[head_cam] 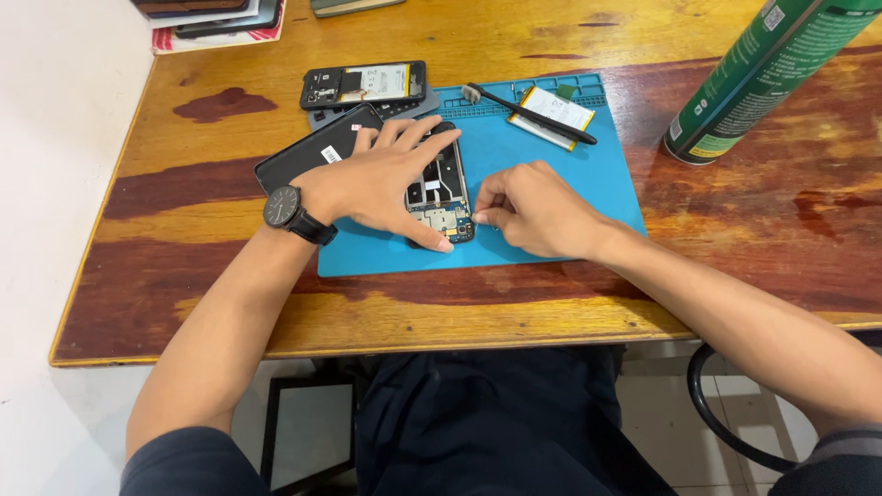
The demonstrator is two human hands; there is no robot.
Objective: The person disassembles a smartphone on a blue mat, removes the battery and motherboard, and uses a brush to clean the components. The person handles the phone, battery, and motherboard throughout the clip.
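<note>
Hands: two [377, 184] [533, 211], phones: three [441, 184] [365, 84] [312, 152], can: one [772, 73]

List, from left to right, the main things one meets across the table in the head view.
Wristwatch → left hand → opened phone → right hand → green spray can.

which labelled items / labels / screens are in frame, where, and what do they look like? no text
Spray can: far right on the table, tilted cylinder, green with white print and a yellow band.
Battery: top of the blue mat, flat white label, yellow edges, black brush across it.
Sticker: small, white, on the black panel by the left hand.
No lit screens.
</note>
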